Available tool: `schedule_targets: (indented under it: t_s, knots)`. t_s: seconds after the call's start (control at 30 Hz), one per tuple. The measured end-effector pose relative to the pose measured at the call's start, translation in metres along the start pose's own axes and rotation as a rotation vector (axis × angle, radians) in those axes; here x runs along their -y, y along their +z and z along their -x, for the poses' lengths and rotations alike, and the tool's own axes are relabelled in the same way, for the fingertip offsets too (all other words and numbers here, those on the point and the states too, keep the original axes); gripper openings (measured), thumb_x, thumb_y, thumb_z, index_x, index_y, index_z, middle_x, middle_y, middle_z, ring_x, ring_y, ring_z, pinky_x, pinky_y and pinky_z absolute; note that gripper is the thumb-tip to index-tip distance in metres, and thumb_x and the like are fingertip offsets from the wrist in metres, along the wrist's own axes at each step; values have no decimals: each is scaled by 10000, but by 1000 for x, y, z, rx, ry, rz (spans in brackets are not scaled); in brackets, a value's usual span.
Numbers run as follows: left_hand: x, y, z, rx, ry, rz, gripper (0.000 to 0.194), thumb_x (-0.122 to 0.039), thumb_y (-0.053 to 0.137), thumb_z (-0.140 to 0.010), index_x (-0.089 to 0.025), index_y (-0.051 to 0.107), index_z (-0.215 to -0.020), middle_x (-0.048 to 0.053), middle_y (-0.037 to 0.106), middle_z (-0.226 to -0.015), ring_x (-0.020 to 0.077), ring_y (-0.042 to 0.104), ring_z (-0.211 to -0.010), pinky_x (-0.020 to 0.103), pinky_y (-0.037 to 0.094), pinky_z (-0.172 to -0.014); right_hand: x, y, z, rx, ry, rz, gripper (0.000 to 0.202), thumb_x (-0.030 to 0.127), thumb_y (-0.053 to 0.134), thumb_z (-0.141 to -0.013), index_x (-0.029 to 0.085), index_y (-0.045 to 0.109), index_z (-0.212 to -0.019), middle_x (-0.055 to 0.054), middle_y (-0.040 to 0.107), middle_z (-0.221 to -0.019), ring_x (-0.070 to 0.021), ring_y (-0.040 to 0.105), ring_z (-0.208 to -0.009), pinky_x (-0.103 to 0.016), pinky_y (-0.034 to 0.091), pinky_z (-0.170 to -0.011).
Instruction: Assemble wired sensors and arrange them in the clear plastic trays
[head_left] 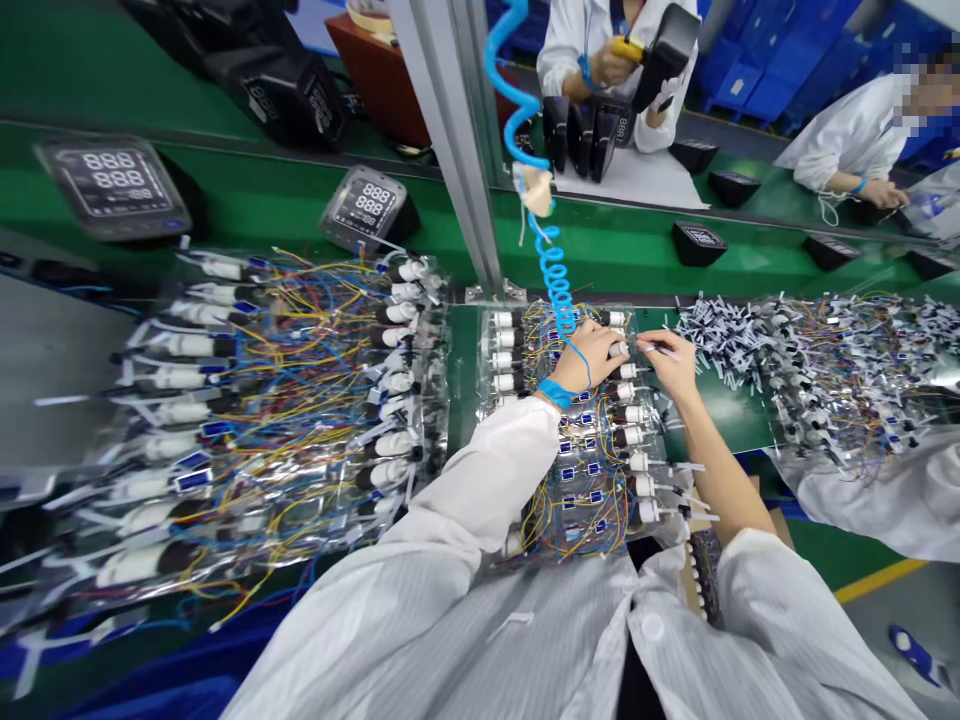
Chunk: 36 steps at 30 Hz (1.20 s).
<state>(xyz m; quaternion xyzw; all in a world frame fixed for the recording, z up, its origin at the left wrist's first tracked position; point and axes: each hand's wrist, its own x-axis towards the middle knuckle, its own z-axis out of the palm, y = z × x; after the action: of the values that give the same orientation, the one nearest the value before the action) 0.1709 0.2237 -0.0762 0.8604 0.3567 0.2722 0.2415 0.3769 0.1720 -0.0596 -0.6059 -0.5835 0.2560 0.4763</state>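
Observation:
My left hand [590,357], with a blue wrist strap [556,393], reaches over the middle row of parts. Its fingers close on a small white cylindrical part [618,349] near the far end of the right-hand column. Just right of it, my right hand [673,364] is closed in a pinch, with what looks like a thin white strip between the fingertips. Beneath both hands lies a clear plastic sheet of wired assemblies [577,470], with white cylinders, small blue pieces and coloured wires. White strips stick out from several of the nearer cylinders [646,487].
A larger wired batch [277,400] lies left; a pile of white strips [720,340] and another batch [847,375] lie right. A blue coiled cord [555,275] hangs by a metal post [457,130]. Display units [367,207] stand behind. Co-workers [600,60] work across the bench.

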Motion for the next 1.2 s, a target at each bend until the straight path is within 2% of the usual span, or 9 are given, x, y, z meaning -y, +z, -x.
schedule_targets:
  t_s: [0.1,0.27,0.47,0.73,0.87,1.03,1.2]
  knots:
    - [0,0,0,7,4,-5,318,-421,696,-984,-203,744,-1211,103,773,-1162,333,559,-1166,485,464,-1047,1,-2,0,-4,-91,25,98,349,777,-852,257,807,-848,-56,798,-1000,-235,739,-996,-423,593,-981]
    - [0,1,-1,-4,3,0,318,-423,692,-985,-207,748,-1212,101,776,-1152,336,564,-1165,488,465,-1051,0,2,-3,15,36,4,154,350,773,-834,233,772,-934,-45,801,-951,-217,738,-906,-394,606,-927]
    - [2,3,-3,-17,4,-4,310,-435,685,-988,-213,759,-1191,93,778,-1148,330,569,-1130,481,470,-1029,-7,10,-3,83,79,-97,196,363,825,-799,218,724,-883,-38,792,-921,-196,733,-877,-346,583,-887]
    - [6,5,-4,-20,-7,20,313,-429,720,-972,-214,773,-1193,89,793,-1139,323,583,-1136,475,473,-1017,-23,20,0,4,130,-186,306,448,849,-771,222,650,-821,-34,778,-881,-204,734,-859,-354,583,-884]
    - [9,8,-5,-35,-8,35,306,-416,768,-944,-206,793,-1165,92,802,-1090,320,594,-1120,469,487,-994,-21,23,-1,5,135,-183,318,457,846,-769,213,643,-790,-34,768,-851,-197,718,-819,-337,567,-829]
    - [13,11,-5,-41,6,33,267,-387,782,-939,-205,813,-1132,97,798,-1040,313,594,-1111,453,503,-983,-13,22,-3,51,112,-121,296,433,854,-765,198,674,-754,-15,724,-764,-169,630,-725,-316,509,-743]
    - [11,9,-5,-44,10,59,275,-399,783,-940,-215,810,-1143,85,797,-1044,301,586,-1105,446,505,-1001,-11,15,-3,119,81,-129,276,430,838,-785,199,694,-831,-19,755,-846,-174,652,-783,-317,517,-780]
